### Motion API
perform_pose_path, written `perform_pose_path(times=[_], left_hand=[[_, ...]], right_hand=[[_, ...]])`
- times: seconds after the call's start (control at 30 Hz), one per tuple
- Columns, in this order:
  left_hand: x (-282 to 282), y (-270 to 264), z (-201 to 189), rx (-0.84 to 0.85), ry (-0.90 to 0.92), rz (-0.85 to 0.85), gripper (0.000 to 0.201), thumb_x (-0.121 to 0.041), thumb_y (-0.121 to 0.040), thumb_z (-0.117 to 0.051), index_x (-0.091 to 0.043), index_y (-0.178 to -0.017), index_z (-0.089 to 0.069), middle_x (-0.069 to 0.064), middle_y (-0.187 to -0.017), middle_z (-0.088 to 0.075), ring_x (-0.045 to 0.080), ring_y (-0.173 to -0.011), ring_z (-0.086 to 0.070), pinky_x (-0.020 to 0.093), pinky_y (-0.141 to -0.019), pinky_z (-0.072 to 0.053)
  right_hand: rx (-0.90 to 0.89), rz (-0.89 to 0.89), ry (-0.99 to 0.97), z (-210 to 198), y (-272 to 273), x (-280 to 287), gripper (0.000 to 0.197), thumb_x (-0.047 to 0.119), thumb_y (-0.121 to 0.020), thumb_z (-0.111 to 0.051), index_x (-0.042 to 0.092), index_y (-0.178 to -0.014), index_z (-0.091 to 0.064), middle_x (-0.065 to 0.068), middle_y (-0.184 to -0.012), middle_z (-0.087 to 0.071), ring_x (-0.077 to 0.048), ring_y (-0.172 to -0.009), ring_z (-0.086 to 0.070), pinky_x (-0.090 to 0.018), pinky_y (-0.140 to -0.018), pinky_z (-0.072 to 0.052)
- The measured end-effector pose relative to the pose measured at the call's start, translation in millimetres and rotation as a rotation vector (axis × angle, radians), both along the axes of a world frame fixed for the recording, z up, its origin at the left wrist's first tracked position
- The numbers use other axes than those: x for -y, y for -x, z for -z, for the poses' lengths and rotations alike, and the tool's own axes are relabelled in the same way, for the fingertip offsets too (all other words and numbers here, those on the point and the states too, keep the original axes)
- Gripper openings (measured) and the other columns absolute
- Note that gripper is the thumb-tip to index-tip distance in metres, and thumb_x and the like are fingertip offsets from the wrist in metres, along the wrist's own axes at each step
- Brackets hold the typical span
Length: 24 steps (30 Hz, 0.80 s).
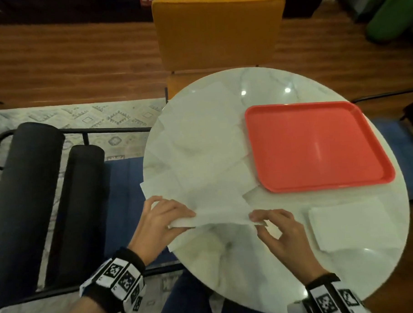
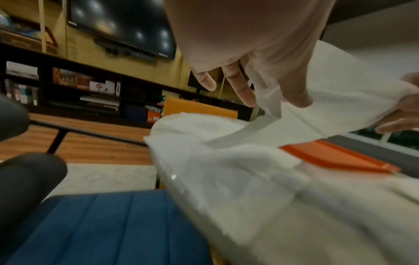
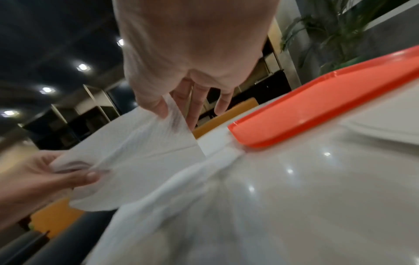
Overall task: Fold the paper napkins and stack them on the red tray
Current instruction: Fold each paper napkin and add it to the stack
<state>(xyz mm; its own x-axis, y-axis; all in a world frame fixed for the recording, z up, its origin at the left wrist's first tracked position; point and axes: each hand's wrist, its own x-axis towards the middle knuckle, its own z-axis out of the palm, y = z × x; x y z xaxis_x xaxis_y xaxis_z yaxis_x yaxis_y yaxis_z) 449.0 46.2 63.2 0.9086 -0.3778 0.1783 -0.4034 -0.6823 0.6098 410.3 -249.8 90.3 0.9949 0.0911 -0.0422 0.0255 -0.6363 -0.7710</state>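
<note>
A white paper napkin (image 1: 220,209) hangs lifted over the near part of the round marble table (image 1: 253,268). My left hand (image 1: 166,218) pinches its near left corner, and my right hand (image 1: 271,224) pinches its near right corner. The same napkin (image 2: 335,107) stretches between both hands in the left wrist view, and the napkin (image 3: 140,154) shows likewise in the right wrist view. Several unfolded napkins (image 1: 200,142) lie spread over the table's left half. The red tray (image 1: 316,146) sits at the right with nothing on it. A folded napkin stack (image 1: 353,225) lies on the table near the tray.
An orange chair (image 1: 219,32) stands beyond the table. A blue seat (image 1: 124,197) with black bolsters (image 1: 29,187) is at my left. The table's near edge is close to my wrists. A green object (image 1: 393,22) stands on the floor at the far right.
</note>
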Motion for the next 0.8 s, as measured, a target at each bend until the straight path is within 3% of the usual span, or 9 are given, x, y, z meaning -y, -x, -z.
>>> perform_pose_path(times=[0.1,0.2,0.3,0.4,0.47,0.63,0.7,0.73,0.8], left_hand=[[-4.1,26.6,21.8,-0.092,-0.039,0.010,0.027,-0.054,-0.085,-0.048,-0.042,-0.103,-0.065,-0.022,-0.098,-0.062,-0.007,-0.094,-0.049,0.029,-0.094,-0.027],[-5.6,46.7,33.6,-0.147,-0.087,0.009,0.026,-0.049,-0.084,-0.048,-0.044,-0.102,-0.066,-0.024,-0.102,-0.062,-0.010,-0.097,-0.045,0.030,-0.094,-0.025],[-7.3,59.2,41.1,-0.171,-0.076,-0.060,0.025,-0.049,-0.083,-0.048,-0.045,-0.098,-0.068,-0.027,-0.099,-0.063,-0.017,-0.100,-0.042,0.027,-0.090,-0.027],[-7.8,61.9,43.9,-0.314,0.077,-0.148,0.022,-0.052,-0.080,-0.055,-0.045,-0.094,-0.070,-0.029,-0.092,-0.067,-0.007,-0.090,-0.058,0.034,-0.087,-0.042],[-4.6,57.8,39.3,-0.475,0.262,-0.260,0.021,-0.054,-0.078,-0.065,-0.037,-0.086,-0.074,-0.023,-0.086,-0.071,0.003,-0.083,-0.065,0.038,-0.078,-0.052],[-0.3,27.3,31.2,-0.628,0.366,-0.434,0.016,-0.035,-0.079,-0.072,-0.019,-0.079,-0.073,-0.002,-0.078,-0.074,0.016,-0.079,-0.069,0.043,-0.078,-0.056],[-2.3,16.6,33.1,-0.681,0.469,-0.492,0.029,-0.033,-0.079,-0.074,-0.006,-0.086,-0.071,0.006,-0.085,-0.075,0.021,-0.087,-0.070,0.047,-0.084,-0.055],[-2.8,13.0,32.8,-0.697,0.515,-0.515,0.040,-0.038,-0.077,-0.074,-0.001,-0.090,-0.068,0.009,-0.088,-0.074,0.025,-0.091,-0.070,0.050,-0.085,-0.054],[-3.9,10.0,29.9,-0.692,0.579,-0.525,0.049,-0.042,-0.078,-0.071,0.004,-0.093,-0.064,0.013,-0.091,-0.073,0.027,-0.092,-0.069,0.049,-0.085,-0.054]], right_hand=[[-0.083,-0.025,0.042,23.6,20.4,0.6,0.021,0.037,-0.080,-0.053,0.039,-0.095,-0.066,0.031,-0.108,-0.061,0.002,-0.102,-0.052,-0.020,-0.088,-0.040],[-0.111,-0.044,0.073,34.7,34.9,2.1,0.013,0.020,-0.082,-0.064,0.025,-0.092,-0.071,0.040,-0.110,-0.052,0.022,-0.100,-0.044,-0.020,-0.087,-0.035],[-0.150,-0.062,0.113,36.9,42.2,4.6,0.015,0.009,-0.083,-0.068,0.023,-0.089,-0.069,0.040,-0.109,-0.051,0.025,-0.098,-0.041,-0.017,-0.084,-0.034],[-0.152,-0.032,0.085,33.3,37.3,2.6,0.016,0.012,-0.085,-0.067,0.027,-0.085,-0.067,0.032,-0.101,-0.058,0.018,-0.094,-0.048,-0.011,-0.082,-0.035],[-0.155,0.000,0.028,33.1,25.1,0.1,0.016,0.011,-0.085,-0.067,0.027,-0.083,-0.066,0.017,-0.083,-0.067,0.010,-0.086,-0.057,-0.005,-0.076,-0.038],[-0.176,0.057,0.029,39.5,-23.9,-9.9,0.007,0.013,-0.088,-0.062,0.017,-0.089,-0.067,0.005,-0.079,-0.069,-0.001,-0.074,-0.062,-0.005,-0.067,-0.041],[-0.205,0.078,0.010,41.4,-42.9,-15.2,0.011,0.013,-0.086,-0.062,0.013,-0.095,-0.069,-0.001,-0.081,-0.070,-0.009,-0.073,-0.062,-0.011,-0.070,-0.044],[-0.225,0.098,-0.024,41.6,-50.5,-17.1,0.012,0.013,-0.085,-0.062,0.012,-0.095,-0.069,-0.005,-0.081,-0.070,-0.015,-0.075,-0.063,-0.020,-0.072,-0.047],[-0.249,0.132,-0.127,37.1,-58.9,-21.0,0.007,0.013,-0.085,-0.062,0.015,-0.088,-0.068,-0.011,-0.080,-0.068,-0.020,-0.076,-0.062,-0.033,-0.074,-0.048]])
